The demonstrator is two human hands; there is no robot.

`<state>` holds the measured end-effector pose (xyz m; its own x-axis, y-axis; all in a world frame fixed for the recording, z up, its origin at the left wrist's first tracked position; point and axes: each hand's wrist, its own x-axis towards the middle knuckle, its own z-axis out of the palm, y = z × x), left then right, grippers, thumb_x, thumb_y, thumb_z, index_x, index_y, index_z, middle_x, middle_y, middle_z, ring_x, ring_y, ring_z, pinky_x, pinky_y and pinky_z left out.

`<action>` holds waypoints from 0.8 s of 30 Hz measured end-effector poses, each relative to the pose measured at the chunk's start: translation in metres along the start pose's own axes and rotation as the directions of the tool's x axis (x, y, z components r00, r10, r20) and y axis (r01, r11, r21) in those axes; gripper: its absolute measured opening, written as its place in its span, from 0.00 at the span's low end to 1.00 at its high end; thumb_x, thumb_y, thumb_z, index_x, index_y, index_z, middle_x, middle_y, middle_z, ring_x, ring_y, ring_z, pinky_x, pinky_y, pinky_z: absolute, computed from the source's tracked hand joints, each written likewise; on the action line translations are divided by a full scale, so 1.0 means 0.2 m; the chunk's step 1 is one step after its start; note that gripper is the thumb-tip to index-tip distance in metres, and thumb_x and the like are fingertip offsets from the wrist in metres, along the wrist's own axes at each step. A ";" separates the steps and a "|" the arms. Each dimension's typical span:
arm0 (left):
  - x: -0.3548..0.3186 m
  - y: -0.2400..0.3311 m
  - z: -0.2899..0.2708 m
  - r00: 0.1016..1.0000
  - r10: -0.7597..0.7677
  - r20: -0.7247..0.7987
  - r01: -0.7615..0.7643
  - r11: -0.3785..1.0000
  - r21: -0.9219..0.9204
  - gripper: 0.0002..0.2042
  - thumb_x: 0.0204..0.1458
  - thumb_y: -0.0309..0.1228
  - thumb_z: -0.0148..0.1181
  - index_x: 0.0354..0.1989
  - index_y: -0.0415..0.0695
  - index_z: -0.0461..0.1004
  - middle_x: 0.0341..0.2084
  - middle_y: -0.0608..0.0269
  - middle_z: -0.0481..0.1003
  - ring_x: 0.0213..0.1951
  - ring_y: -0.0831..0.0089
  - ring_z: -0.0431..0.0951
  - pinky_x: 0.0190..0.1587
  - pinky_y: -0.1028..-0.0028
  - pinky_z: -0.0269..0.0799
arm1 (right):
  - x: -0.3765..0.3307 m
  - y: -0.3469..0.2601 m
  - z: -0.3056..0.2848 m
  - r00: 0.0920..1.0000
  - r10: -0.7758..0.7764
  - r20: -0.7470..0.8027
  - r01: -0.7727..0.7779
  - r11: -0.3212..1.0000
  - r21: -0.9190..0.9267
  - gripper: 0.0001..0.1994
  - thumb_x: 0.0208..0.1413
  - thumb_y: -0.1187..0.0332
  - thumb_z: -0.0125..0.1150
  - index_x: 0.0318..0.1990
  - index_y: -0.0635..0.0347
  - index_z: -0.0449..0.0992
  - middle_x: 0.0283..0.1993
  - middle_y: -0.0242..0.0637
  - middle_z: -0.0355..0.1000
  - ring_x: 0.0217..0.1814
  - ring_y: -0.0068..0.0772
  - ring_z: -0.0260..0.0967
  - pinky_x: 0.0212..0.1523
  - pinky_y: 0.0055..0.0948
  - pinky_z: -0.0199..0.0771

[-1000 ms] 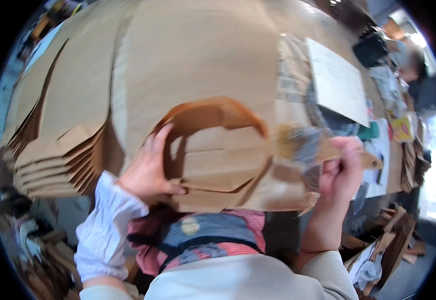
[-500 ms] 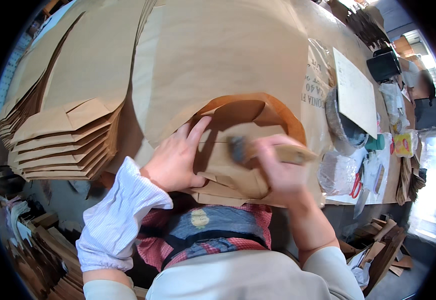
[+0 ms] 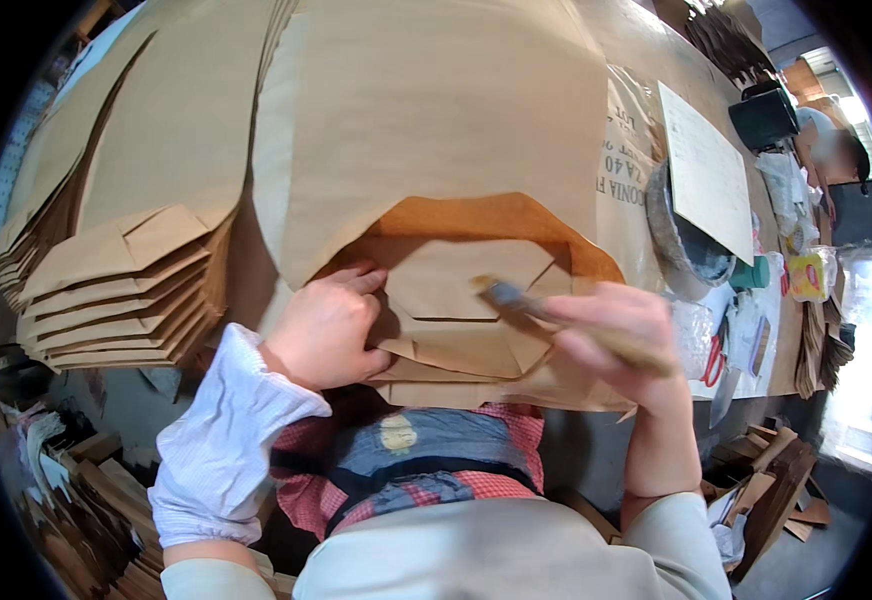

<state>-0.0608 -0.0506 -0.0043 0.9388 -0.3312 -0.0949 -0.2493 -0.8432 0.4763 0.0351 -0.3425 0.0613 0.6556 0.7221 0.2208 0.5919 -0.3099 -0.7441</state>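
A large brown paper bag (image 3: 436, 130) lies in front of me. Its near end is folded into a flat bottom with flaps, and a darker brown inner side shows along the far fold. At the left of this bottom, my left hand (image 3: 328, 328) has its fingers bent against the folded paper edge, thumb toward me. My right hand (image 3: 618, 332) is closed around the handle of a brush (image 3: 511, 300). The brush tip points left, over the middle of the folded bottom; whether it touches the paper I cannot tell.
Folded paper bags (image 3: 121, 280) are stacked in steps on the left. To the right are a round tub (image 3: 691, 250) under a white board (image 3: 704, 180), red-handled scissors (image 3: 716, 358) and a knife (image 3: 724, 400). Cardboard scraps (image 3: 766, 490) lie below the table. A person (image 3: 836, 145) is at the far right.
The brush and my right hand have moved right and slightly away from the folded bottom's middle. My left fingers have bent and drawn back left. The far flap now lies flatter.
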 end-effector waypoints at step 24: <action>0.19 -0.03 0.15 0.900 -0.386 -0.204 0.380 0.922 -0.073 0.05 0.41 0.25 0.64 0.24 0.37 0.76 0.25 0.47 0.76 0.32 0.48 0.76 0.37 0.57 0.72 | 0.01 0.00 0.40 0.799 0.582 -0.152 -0.416 0.718 0.559 0.04 0.53 0.74 0.62 0.30 0.65 0.77 0.26 0.28 0.74 0.28 0.17 0.68 0.30 0.22 0.70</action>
<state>-0.0307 -0.0705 -0.0379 0.9893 0.1142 -0.0913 0.1438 -0.8723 0.4674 0.0004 -0.2917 0.0114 0.9396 0.3025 -0.1604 -0.1100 -0.1770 -0.9780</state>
